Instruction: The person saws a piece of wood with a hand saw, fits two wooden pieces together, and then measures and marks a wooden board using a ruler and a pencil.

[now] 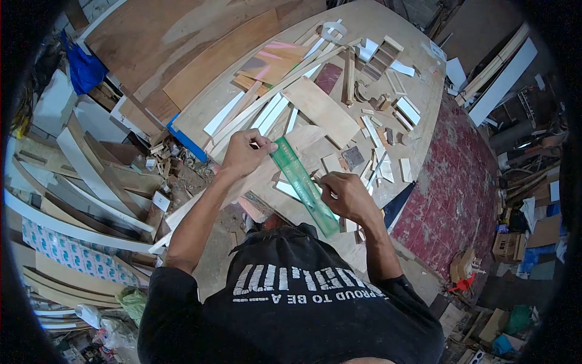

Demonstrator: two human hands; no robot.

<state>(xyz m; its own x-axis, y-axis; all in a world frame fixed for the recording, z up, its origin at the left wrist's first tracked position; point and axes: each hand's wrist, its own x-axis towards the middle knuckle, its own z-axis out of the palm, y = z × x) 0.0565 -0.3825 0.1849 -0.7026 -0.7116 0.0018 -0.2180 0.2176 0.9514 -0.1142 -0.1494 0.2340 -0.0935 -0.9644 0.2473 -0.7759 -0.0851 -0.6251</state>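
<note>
A long, narrow green see-through plastic sleeve (300,182) with pale printed letters slants across in front of my chest. At its upper end, my left hand (244,153) pinches the corner between thumb and fingers. My right hand (347,194) is closed, with thumb and fingertips at the sleeve's right edge, about midway down. A small dark bit shows by those fingertips, but I cannot make out what it is. The sleeve's lower end hangs near the front of my black shirt (291,291). Behind it are wood offcuts on the worktable.
The worktable (418,54) carries a curved plywood piece (321,109), white strips, small blocks and a roll of pale edging (333,29). Curved boards (91,164) are stacked at the left. A dark red panel (454,188) stands at the right, with scrap on the floor.
</note>
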